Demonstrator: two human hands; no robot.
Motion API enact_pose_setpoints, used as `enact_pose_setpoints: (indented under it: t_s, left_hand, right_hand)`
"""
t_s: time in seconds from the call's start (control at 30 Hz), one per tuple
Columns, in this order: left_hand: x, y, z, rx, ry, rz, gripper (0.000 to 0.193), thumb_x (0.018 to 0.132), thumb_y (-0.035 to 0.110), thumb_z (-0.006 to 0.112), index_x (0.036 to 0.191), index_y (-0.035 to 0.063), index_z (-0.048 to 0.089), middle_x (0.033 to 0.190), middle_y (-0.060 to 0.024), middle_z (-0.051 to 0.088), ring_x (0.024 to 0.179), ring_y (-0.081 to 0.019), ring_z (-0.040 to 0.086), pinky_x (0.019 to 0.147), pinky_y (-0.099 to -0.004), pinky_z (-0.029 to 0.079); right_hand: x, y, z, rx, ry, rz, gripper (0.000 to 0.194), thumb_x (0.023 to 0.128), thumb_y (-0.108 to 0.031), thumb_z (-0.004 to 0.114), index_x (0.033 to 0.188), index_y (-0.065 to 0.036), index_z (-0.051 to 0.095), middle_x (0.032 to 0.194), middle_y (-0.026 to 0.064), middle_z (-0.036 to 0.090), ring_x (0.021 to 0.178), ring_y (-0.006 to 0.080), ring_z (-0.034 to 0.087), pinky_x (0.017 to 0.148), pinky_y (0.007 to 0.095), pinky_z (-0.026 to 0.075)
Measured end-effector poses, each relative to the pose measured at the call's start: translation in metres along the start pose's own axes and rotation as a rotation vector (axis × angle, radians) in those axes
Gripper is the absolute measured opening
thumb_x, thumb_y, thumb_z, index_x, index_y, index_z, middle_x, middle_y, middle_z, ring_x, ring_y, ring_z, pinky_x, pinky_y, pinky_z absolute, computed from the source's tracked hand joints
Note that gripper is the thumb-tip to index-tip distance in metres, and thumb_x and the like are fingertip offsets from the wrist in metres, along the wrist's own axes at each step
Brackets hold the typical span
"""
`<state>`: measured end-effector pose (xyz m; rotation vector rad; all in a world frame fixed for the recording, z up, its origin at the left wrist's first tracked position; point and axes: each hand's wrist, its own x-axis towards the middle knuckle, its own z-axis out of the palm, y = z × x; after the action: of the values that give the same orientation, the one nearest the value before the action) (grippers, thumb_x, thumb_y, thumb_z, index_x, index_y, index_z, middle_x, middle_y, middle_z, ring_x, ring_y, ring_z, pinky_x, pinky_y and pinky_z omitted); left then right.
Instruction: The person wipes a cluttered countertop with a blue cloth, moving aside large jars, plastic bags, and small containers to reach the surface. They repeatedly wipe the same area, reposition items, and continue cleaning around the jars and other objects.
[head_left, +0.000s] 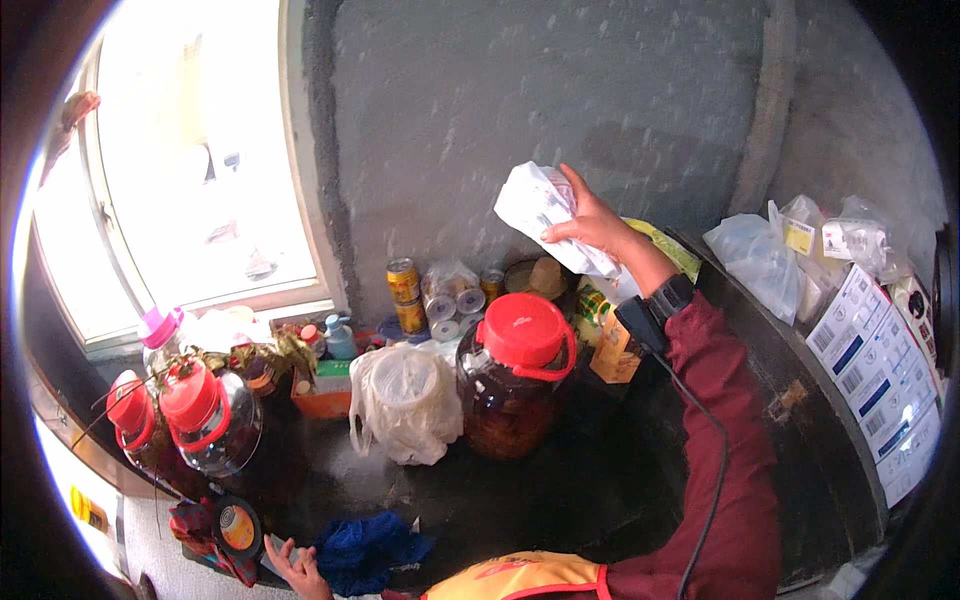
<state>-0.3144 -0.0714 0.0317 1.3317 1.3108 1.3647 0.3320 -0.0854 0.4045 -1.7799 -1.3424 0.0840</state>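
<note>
My right hand (596, 221) grips a white plastic bag bundle (536, 206), raised in front of the grey wall. Thumb and fingers press into its crumpled side, and its contents are hidden. Down at the lower left, my left hand (298, 571) has its fingers partly bent beside a flat grey thing (276, 556); whether it holds this is unclear. Next to that hand lie a blue cloth (367, 541) and a round black-rimmed object with an orange centre (238, 527). Below the raised bundle stands a large jar with a red lid (523, 334), filled with dark contents.
More red-lidded jars (196, 401) stand at the left by the window (202, 150). A bagged white tub (409, 382), yellow cans (403, 289) and a pump bottle (340, 337) line the dark tabletop (600, 480). Clear bags (757, 255) and label sheets (862, 360) sit at right.
</note>
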Motion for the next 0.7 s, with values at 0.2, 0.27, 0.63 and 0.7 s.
enact_pose_setpoints:
  t_s: [0.2, 0.27, 0.63, 0.7]
  left_hand:
    - [-0.019, -0.009, 0.001, 0.191, -0.032, -0.139, 0.070, 0.103, 0.017, 0.065, 0.157, -0.0041, 0.026, 0.126, -0.0197, 0.061, 0.102, -0.0243, 0.067, 0.085, -0.0352, 0.057]
    - [-0.022, -0.003, 0.009, 0.156, 0.006, -0.164, 0.068, 0.104, 0.019, 0.064, 0.156, -0.0058, 0.028, 0.124, -0.0195, 0.063, 0.100, -0.0238, 0.067, 0.086, -0.0346, 0.056]
    - [-0.018, 0.030, 0.049, 0.171, -0.013, -0.088, 0.072, 0.102, 0.019, 0.067, 0.161, 0.0069, 0.029, 0.129, -0.0165, 0.058, 0.097, -0.0233, 0.059, 0.085, -0.0343, 0.053]
    - [-0.013, 0.033, 0.050, 0.237, -0.032, -0.062, 0.073, 0.102, 0.018, 0.067, 0.162, 0.0069, 0.027, 0.129, -0.0173, 0.058, 0.097, -0.0235, 0.059, 0.085, -0.0349, 0.053]
  right_hand:
    - [0.031, 0.010, 0.001, -0.026, -0.131, 0.003, 0.129, 0.062, -0.013, 0.089, 0.166, -0.005, 0.013, 0.152, 0.0219, 0.049, 0.141, 0.0310, 0.049, 0.118, 0.0359, 0.036]
    - [0.022, 0.016, 0.011, 0.128, -0.244, 0.023, 0.127, 0.064, -0.010, 0.089, 0.165, -0.004, 0.014, 0.154, 0.0201, 0.047, 0.141, 0.0287, 0.048, 0.117, 0.0355, 0.037]
    - [-0.075, 0.009, 0.062, -0.281, -0.376, -0.297, 0.115, 0.071, -0.028, 0.083, 0.164, -0.013, 0.017, 0.129, 0.0310, 0.061, 0.111, 0.0462, 0.065, 0.096, 0.0490, 0.054]
    - [-0.075, 0.008, 0.051, -0.241, -0.331, -0.309, 0.116, 0.070, -0.028, 0.084, 0.164, -0.013, 0.019, 0.124, 0.0301, 0.064, 0.106, 0.0445, 0.068, 0.092, 0.0480, 0.055]
